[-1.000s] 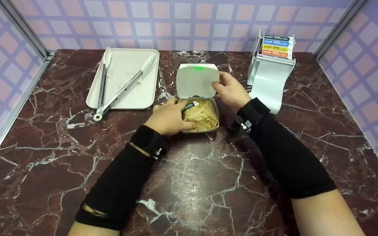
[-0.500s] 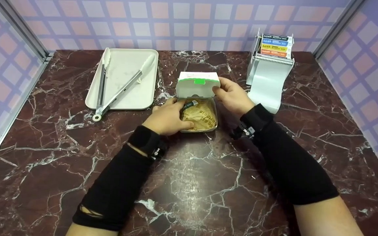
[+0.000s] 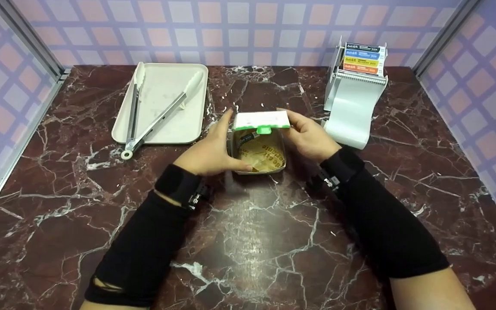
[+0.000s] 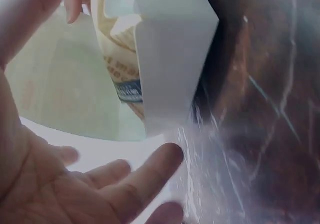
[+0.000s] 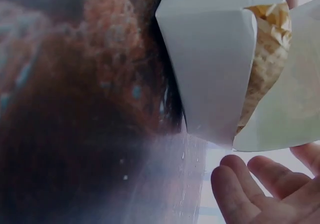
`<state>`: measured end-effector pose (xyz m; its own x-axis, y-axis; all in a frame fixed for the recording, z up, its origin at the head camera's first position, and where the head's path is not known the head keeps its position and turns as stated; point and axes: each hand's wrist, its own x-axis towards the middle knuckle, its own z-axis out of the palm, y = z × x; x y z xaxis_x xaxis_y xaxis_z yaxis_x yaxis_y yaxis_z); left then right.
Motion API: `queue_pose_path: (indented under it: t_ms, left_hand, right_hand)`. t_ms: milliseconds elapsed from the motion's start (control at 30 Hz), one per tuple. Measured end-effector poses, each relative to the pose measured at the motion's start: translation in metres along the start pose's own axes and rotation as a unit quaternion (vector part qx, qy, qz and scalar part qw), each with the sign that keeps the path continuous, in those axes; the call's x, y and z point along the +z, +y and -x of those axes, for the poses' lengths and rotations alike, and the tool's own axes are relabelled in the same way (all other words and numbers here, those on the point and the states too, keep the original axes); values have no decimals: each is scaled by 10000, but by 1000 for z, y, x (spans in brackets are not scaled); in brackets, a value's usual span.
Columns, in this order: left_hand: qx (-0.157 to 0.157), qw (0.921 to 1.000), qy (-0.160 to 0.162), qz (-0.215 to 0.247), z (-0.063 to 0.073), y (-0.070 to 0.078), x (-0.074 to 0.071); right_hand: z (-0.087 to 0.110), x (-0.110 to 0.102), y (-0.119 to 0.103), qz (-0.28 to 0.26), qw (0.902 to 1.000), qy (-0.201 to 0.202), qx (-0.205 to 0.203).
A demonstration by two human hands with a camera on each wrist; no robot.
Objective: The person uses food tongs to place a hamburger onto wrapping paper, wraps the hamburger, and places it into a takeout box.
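Observation:
A small white burger box stands on the table with its green-edged lid tilted partway down. Inside lies a burger in printed tan paper with a dark label. My left hand spreads at the box's left side, thumb near the front left rim, other fingers extended toward the back. In the left wrist view those fingers are apart from the box wall. My right hand is at the lid's right edge. Loosely bent fingers reach behind the lid in the right wrist view; its thumb's contact is hidden.
At the back left a cream tray carries metal tongs with pale tips, their hinge end over the front rim. A label dispenser with coloured labels and a hanging pale strip stands at the back right. Patterned walls bound the table.
The lid has swung forward and down from upright, moved by my right hand. My left hand has loosened from the box's left side and spread its fingers.

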<state>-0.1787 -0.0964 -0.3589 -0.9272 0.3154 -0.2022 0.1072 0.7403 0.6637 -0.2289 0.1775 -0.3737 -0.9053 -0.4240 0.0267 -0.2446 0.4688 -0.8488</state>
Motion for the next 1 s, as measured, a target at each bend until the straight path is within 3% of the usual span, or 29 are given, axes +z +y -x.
queue_pose_path:
  t_ms: [233,433,567,800,1000]
  left_hand:
    - [602,9979,167,-147,1,1,3]
    - [762,9964,184,-330,1,1,5]
    - [776,9962,169,-365,2,1,6]
    - [735,9962,125,-443,3,3,7]
    - [615,9963,83,-591,3,4,8]
  right_hand:
    - [16,-7,-3,583,9959,-689,74]
    - [32,-10,-3,673,9891,-1300,-147]
    - [35,-5,-2,1018,9856,-1325,-247]
    - [31,10,-3,1076,9885,-992,-378]
    - [33,12,-4,1364,9875,-748,-237]
